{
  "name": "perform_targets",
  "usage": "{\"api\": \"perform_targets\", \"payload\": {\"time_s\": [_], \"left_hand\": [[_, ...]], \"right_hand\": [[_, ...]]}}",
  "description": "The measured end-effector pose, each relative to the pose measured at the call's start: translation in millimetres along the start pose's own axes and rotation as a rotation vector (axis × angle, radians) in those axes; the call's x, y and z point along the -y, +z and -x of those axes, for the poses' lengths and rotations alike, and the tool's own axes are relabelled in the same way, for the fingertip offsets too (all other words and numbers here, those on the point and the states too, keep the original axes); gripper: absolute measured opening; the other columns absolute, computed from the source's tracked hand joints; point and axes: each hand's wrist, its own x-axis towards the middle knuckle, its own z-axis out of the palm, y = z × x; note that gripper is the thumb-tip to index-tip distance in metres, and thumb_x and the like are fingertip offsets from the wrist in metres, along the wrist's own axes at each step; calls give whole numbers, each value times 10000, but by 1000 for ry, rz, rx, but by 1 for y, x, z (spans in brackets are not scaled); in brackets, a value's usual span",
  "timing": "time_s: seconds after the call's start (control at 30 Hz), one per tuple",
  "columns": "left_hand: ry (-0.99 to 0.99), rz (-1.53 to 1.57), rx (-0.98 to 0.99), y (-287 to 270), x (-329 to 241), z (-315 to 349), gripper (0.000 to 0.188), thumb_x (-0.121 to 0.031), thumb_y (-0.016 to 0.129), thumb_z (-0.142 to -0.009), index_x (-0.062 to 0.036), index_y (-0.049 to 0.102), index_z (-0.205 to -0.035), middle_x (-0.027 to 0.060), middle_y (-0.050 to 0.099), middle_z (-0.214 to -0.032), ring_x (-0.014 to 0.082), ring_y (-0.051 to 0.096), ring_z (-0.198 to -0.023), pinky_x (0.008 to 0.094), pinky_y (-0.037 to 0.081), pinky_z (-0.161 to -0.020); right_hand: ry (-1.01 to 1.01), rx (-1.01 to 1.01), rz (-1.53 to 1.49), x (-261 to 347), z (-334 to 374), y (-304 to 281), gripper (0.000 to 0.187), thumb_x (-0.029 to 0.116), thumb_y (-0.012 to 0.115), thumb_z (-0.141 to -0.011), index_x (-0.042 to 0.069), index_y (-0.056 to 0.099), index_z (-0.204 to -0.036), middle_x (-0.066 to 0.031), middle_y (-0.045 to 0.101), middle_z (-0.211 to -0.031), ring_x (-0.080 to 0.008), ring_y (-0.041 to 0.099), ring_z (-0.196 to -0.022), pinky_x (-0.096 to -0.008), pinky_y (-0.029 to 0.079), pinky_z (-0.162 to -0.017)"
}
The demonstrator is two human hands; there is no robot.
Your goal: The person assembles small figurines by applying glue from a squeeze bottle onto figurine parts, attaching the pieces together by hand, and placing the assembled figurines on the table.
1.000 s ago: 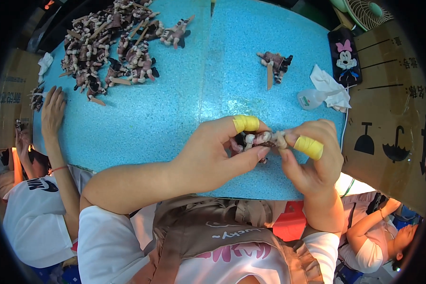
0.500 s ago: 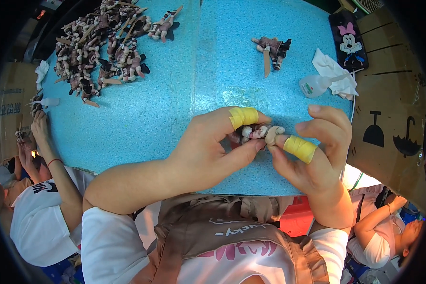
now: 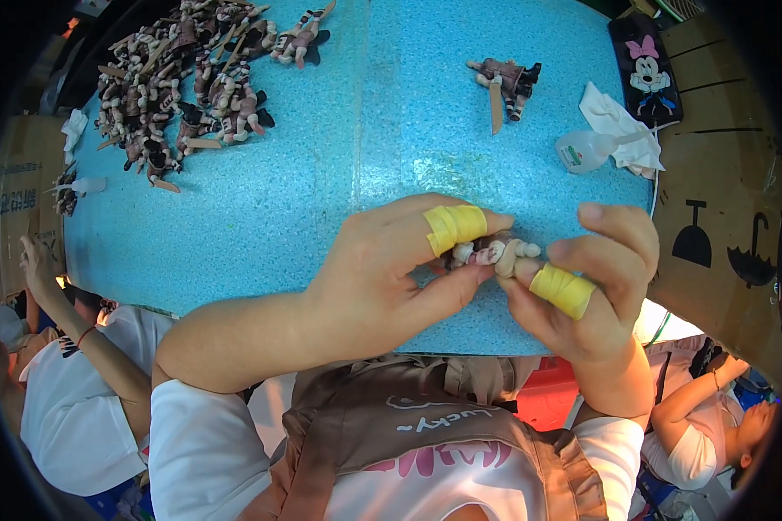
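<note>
Pinching a figurine (image 3: 495, 254) between both hands (image 3: 382, 269) (image 3: 595, 286) over the table (image 3: 321, 200): light, stiff, likely fragile at thin limbs, best gripped by torso.

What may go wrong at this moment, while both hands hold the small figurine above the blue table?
1. The small figurine is pinched only by fingertips of the left hand and right hand; it might slip and drop.
2. Yellow tape on the fingers may dull the touch.
3. The small plastic bottle lies near the table edge and could roll off.
</note>
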Motion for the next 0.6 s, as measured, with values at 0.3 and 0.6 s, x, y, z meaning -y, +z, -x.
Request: {"api": "perform_targets", "payload": {"time_s": [0.3,0.6], "left_hand": [[110,167,-12,1,10,-1,360,-85,583,-786,13,504,-1124,183,493,-1195,237,540,-1017,327,427,-871],[219,-3,-1,-1,11,-5,346,-74,562,-769,6,516,-1102,197,494,-1188,298,544,-1049,354,450,-862]], "right_hand": [[155,-9,-254,6,-3,3,289,94,737,-609,88,595,-862,-74,547,-909,-282,546,-868,-397,440,-735],[389,122,-596,-2,3,7,241,-5,689,-633,5,607,-859,-142,544,-952,-308,553,-919,-397,460,-821]]}}
